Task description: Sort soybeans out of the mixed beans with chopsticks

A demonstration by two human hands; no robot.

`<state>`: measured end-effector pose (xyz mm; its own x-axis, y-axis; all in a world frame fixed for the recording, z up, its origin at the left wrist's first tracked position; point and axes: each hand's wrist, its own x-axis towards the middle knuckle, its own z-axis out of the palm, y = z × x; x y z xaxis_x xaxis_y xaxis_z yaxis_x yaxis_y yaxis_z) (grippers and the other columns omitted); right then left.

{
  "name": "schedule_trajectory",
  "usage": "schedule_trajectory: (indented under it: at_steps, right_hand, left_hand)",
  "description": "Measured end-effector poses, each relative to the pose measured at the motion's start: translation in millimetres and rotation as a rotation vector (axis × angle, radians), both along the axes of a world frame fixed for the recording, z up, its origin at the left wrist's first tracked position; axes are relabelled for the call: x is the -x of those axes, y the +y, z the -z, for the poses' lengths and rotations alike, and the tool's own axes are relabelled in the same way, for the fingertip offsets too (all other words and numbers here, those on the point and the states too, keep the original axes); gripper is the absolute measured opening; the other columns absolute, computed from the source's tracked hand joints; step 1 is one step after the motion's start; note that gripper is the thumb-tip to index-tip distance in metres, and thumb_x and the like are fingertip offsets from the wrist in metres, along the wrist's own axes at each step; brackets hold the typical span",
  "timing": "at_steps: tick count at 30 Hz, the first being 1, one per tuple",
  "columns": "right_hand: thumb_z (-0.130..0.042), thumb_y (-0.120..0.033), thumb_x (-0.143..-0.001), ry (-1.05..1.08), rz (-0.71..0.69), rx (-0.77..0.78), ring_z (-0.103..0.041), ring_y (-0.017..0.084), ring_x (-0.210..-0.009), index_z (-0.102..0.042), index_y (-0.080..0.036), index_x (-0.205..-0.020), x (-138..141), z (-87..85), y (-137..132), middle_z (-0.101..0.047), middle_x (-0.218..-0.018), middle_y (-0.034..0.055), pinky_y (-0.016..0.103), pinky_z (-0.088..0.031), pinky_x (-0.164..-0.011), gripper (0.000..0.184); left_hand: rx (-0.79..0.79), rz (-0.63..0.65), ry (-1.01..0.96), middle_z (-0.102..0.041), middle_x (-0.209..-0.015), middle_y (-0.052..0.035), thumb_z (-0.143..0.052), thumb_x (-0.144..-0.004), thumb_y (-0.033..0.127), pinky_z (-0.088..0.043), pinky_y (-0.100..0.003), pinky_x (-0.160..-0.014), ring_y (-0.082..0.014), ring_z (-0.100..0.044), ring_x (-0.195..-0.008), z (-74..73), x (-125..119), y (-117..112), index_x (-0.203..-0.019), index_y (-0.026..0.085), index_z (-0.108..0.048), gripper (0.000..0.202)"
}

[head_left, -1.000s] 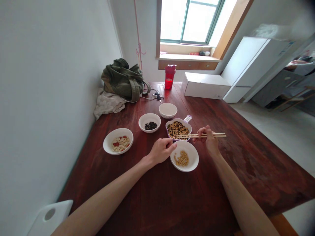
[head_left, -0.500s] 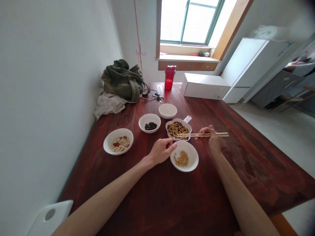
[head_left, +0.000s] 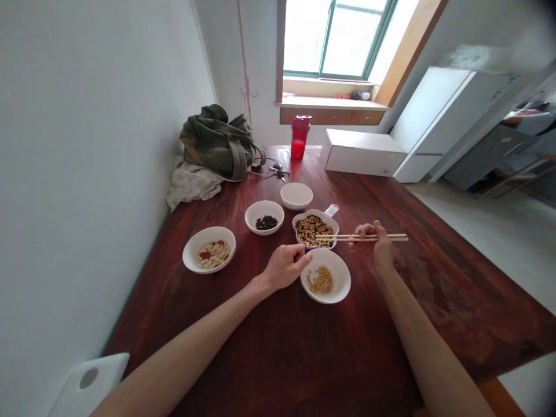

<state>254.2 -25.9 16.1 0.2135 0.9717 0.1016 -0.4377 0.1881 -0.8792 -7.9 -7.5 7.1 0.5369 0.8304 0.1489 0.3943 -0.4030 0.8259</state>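
Right hand [head_left: 373, 244]: fingers narrow, closed around a pair of chopsticks [head_left: 339, 236] that lie nearly level and point left. Tips over the near part of the handled dish [head_left: 331, 218]; whether they touch or grip a bean cannot be told at this size. Dish holds mixed beans [head_left: 310, 226], yellow and dark; its handle points far and right.

Left hand [head_left: 283, 267]: fingers curled, thumb over the left rim of the near bowl [head_left: 341, 267]. Fingertips hidden; cannot tell whether they pinch the rim. Near bowl stands just on the near side of the dish; yellow beans [head_left: 322, 281] gathered on its bottom.

Other vessels, all on the dark red table [head_left: 278, 359]: black-bean bowl [head_left: 264, 208], left of the dish, dark beans in a small heap; plain white bowl [head_left: 296, 194], far side of the dish; left bowl [head_left: 195, 246], well apart from the dish, with pale slices and red pieces.

Far end: green bag [head_left: 212, 145] on a crumpled cloth [head_left: 193, 184], left; keys [head_left: 279, 172] beside the bag; red bottle [head_left: 299, 138], middle; white box [head_left: 365, 152], right.
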Motion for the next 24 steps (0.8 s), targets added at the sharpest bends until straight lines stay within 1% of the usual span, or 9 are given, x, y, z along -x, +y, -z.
schedule_trajectory:
  at_steps: [2,9,13,16,24]
  right_hand:
    - [-0.059,-0.054,-0.093,-0.033,0.029,0.017,-0.065,0.017,-0.053,-0.063,-0.019,-0.06,3,4.7,1,-0.056,-0.059,-0.0001,0.029,-0.058,-0.05,0.048]
    - [-0.06,-0.057,-0.093,-0.117,0.045,0.054,-0.07,0.019,-0.057,-0.063,-0.019,-0.065,13,13.2,1,-0.063,-0.059,0.0018,0.028,-0.058,-0.05,0.047]
    - [-0.059,-0.059,-0.093,-0.138,0.059,0.045,-0.068,0.018,-0.052,-0.063,-0.019,-0.065,13,15.0,2,-0.062,-0.059,0.0011,0.028,-0.057,-0.048,0.049]
    - [-0.059,-0.059,-0.092,-0.131,0.042,0.039,-0.066,0.017,-0.05,-0.063,-0.019,-0.065,12,15.5,3,-0.06,-0.058,0.0004,0.028,-0.056,-0.045,0.049]
    - [-0.056,-0.059,-0.094,-0.14,0.014,0.046,-0.067,0.018,-0.051,-0.062,-0.02,-0.064,9,17.9,3,-0.062,-0.058,0.0013,0.029,-0.056,-0.046,0.05]
  left_hand:
    - [-0.004,-0.001,0.001,-0.041,-0.059,0.0039,-0.052,-0.096,0.044,-0.022,-0.024,-0.056,-0.0092,-0.036,-0.058,0.2,0,0,-0.065,0.017,-0.04,0.043]
    - [-0.005,0.003,-0.004,-0.041,-0.059,0.0041,-0.052,-0.096,0.044,-0.022,-0.024,-0.056,-0.0089,-0.035,-0.058,0.2,0,0,-0.064,0.017,-0.039,0.044]
    - [-0.006,0.002,-0.005,-0.041,-0.059,0.004,-0.052,-0.096,0.044,-0.023,-0.024,-0.056,-0.009,-0.036,-0.058,0.0,0,0,-0.064,0.017,-0.04,0.044]
    - [-0.005,-0.001,-0.01,-0.041,-0.059,0.004,-0.052,-0.096,0.044,-0.023,-0.024,-0.056,-0.009,-0.036,-0.058,0.5,0,0,-0.064,0.017,-0.04,0.043]
    - [-0.008,-0.003,-0.018,-0.041,-0.059,0.0043,-0.053,-0.095,0.044,-0.022,-0.024,-0.056,-0.0088,-0.035,-0.057,-0.1,0,-1,-0.064,0.017,-0.04,0.043]
